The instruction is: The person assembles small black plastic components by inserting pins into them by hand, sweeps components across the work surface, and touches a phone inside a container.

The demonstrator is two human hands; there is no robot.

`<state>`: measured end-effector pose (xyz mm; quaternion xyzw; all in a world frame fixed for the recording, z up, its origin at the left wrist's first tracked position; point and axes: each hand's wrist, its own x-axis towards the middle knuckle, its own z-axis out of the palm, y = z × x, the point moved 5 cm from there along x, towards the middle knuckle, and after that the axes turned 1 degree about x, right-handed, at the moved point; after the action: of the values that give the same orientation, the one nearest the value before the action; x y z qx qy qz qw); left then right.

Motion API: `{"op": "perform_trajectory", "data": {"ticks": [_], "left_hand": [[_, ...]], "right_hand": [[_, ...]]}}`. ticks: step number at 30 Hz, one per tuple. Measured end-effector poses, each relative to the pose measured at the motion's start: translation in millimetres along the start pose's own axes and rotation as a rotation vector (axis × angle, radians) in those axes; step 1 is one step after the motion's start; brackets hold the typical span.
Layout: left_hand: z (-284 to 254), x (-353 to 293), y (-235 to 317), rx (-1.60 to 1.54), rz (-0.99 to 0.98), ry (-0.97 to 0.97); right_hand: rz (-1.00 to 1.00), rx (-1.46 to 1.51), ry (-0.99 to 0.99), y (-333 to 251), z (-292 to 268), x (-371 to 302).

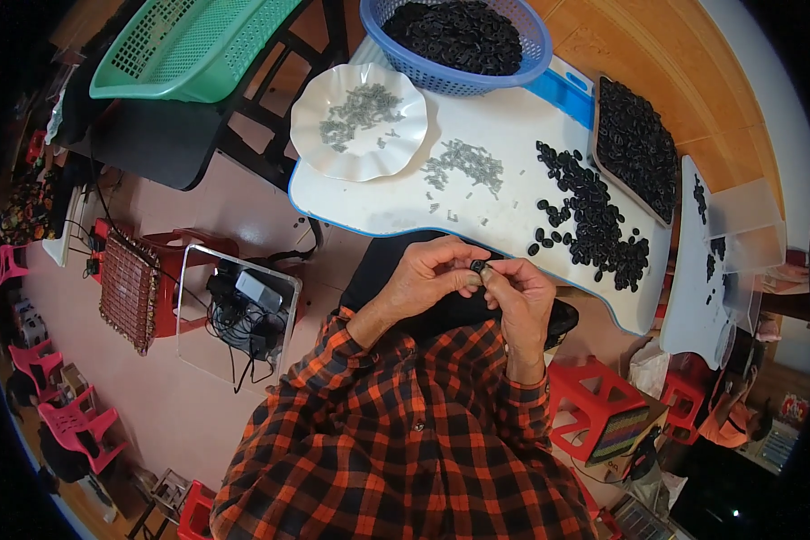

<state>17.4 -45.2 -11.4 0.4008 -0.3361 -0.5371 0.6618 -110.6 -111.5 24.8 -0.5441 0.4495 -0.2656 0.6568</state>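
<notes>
My left hand (426,277) and my right hand (521,295) meet just off the table's near edge, above my lap. Thumbs and fingertips of both pinch a small black oval piece (478,266), mostly covered by the fingers. Many similar black oval pieces (594,216) lie spread over the right half of the white table (369,202). Beyond my hands is a loose patch of small clear, rod-like bits (466,167). More of these clear bits lie on a white plate with a wavy rim (304,135) at the table's left.
A blue-purple basket (459,83) full of black pieces stands at the back, near a tray (637,148) heaped with them. At far left is a green basket (166,90). A clear bin of cables (238,315) sits left of me; a red stool (594,396) stands at right.
</notes>
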Motion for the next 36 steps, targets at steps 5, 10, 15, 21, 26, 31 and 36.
{"op": "perform_trajectory", "data": {"ticks": [5, 10, 15, 21, 26, 31, 36], "left_hand": [[-0.6, -0.5, 0.0, 0.041, 0.052, -0.004], [-0.7, -1.2, 2.3, 0.031, 0.015, 0.021], [-2.0, -1.8, 2.5, 0.018, 0.015, 0.037], [-1.3, -1.8, 0.4, 0.027, 0.034, 0.019], [-1.0, -2.5, -0.2, 0.020, 0.043, 0.025], [-2.5, -2.3, -2.0, 0.007, 0.026, 0.024], [-3.9, -3.0, -1.5, 0.014, 0.047, 0.019]], "right_hand": [[0.002, -0.041, 0.001, -0.8, -0.1, -0.1], [0.029, 0.044, -0.036, 4.8, -2.3, 2.4], [0.085, 0.120, -0.098, 3.5, -0.1, 3.5], [0.104, 0.127, -0.135, 5.4, -0.3, 4.7], [0.108, 0.076, -0.112, 2.7, 0.1, 3.4], [0.114, 0.117, -0.130, 1.2, 2.1, 4.4], [0.154, 0.169, -0.165, 7.5, 3.3, 7.1]]}}
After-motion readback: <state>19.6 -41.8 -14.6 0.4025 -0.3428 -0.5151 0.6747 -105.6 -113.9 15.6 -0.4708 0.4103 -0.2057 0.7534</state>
